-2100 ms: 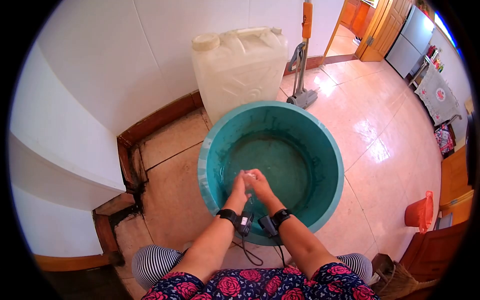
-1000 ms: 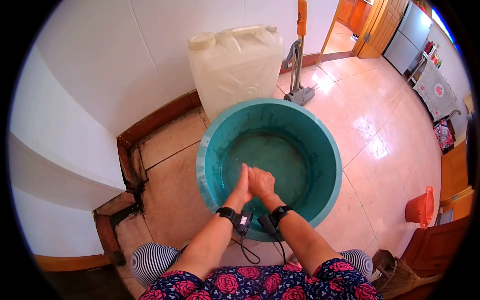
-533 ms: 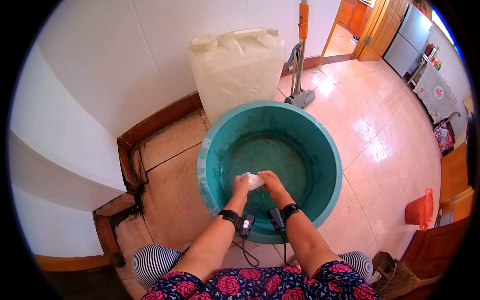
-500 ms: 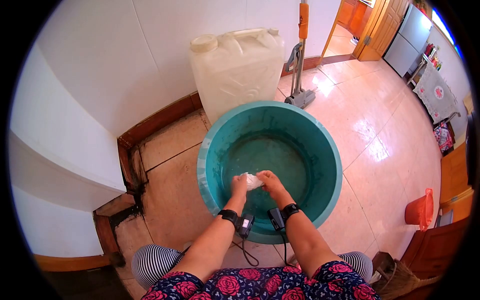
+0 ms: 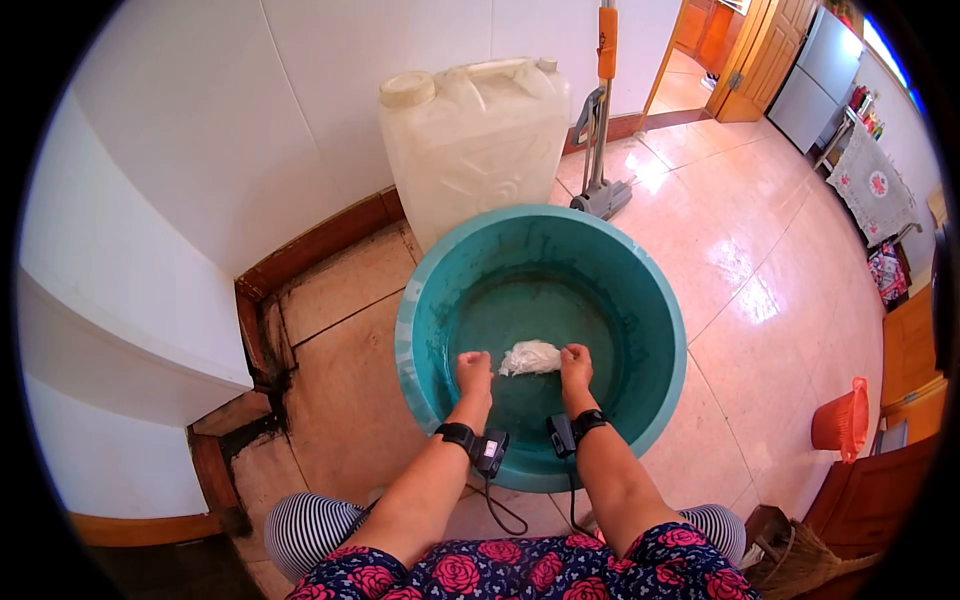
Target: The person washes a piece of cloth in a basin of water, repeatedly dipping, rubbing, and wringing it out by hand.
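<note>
A crumpled white bundle (image 5: 531, 358), thin and bunched like cloth or plastic film, hangs over the inside of a large round green tub (image 5: 668, 300). My right hand (image 5: 576, 366) pinches the bundle at its right end. To the left, with a small gap between, is my left hand (image 5: 474, 374), its fingers curled closed. Whether those fingers hold anything is hidden. Both hands are above the near half of the tub, and dark wet-looking marks streak its inner wall.
Behind the tub stands a big translucent plastic jerrycan (image 5: 475, 145) against the white wall. A mop with a grey head (image 5: 602, 198) leans beside it. An orange-red basket (image 5: 838, 420) and a straw broom (image 5: 805, 565) are on the right. Tiled floor (image 5: 350, 390) surrounds the tub.
My hands have moved apart. The white bundle, held between both before, now extends left from my right hand, which has shifted right; my left hand is off it.
</note>
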Motion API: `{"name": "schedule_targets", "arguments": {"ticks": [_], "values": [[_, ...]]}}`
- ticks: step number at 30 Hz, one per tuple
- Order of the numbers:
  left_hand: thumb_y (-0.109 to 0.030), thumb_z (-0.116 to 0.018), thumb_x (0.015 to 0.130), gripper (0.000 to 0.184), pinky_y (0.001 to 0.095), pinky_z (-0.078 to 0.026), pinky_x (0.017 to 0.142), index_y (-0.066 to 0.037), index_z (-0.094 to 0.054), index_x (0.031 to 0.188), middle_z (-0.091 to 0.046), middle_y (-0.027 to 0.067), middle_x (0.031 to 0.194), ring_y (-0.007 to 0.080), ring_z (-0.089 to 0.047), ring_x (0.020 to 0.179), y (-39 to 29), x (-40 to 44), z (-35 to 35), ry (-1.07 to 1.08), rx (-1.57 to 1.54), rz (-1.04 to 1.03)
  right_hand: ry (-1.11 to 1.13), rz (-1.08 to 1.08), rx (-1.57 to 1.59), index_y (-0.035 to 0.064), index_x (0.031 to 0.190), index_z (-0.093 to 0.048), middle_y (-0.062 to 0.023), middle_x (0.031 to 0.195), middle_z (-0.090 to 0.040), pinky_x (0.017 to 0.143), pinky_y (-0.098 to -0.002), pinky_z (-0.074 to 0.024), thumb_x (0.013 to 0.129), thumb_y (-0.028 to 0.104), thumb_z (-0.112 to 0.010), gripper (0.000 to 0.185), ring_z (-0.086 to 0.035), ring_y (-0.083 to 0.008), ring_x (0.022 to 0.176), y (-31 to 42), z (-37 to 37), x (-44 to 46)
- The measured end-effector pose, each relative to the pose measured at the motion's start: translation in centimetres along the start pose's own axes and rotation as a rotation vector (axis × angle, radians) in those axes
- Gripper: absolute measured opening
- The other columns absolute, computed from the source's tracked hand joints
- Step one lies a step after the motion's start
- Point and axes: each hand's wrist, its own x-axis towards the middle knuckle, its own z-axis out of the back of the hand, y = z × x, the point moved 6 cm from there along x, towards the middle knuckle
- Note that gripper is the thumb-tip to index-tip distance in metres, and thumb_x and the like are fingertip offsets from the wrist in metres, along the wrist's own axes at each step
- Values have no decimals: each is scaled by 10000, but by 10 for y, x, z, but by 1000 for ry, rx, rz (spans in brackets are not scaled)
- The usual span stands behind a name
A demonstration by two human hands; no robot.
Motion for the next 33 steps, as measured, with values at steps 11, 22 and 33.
{"name": "schedule_targets", "arguments": {"ticks": [11, 22, 33], "values": [[-62, -534, 689, 41, 252, -310, 400, -23, -525, 677, -474, 15, 584, 109, -460, 509, -3, -16, -9, 149, -23, 118, 715, 82, -418, 177, 1009, -558, -101, 882, -603, 726, -369, -458, 670, 244, -660, 360, -574, -302, 844, 0, -47, -48], [-79, -507, 717, 103, 294, -369, 513, 1, -550, 669, -531, 45, 646, 135, -497, 588, -21, -33, -7, 104, 45, 75, 584, 155, -209, 116, 994, -538, -128, 889, -578, 733, -362, -464, 682, 131, -661, 336, -572, -283, 803, 7, -35, -34], [-237, -450, 857, 238, 339, -480, 613, -67, -519, 1008, -572, 83, 929, 196, -574, 810, 4, -13, -25, 387, -389, 225, 985, -386, 505, 114, 959, -559, -13, 906, -588, 706, -312, -462, 815, 294, -575, 231, -566, -155, 830, 83, -40, -63]]}}
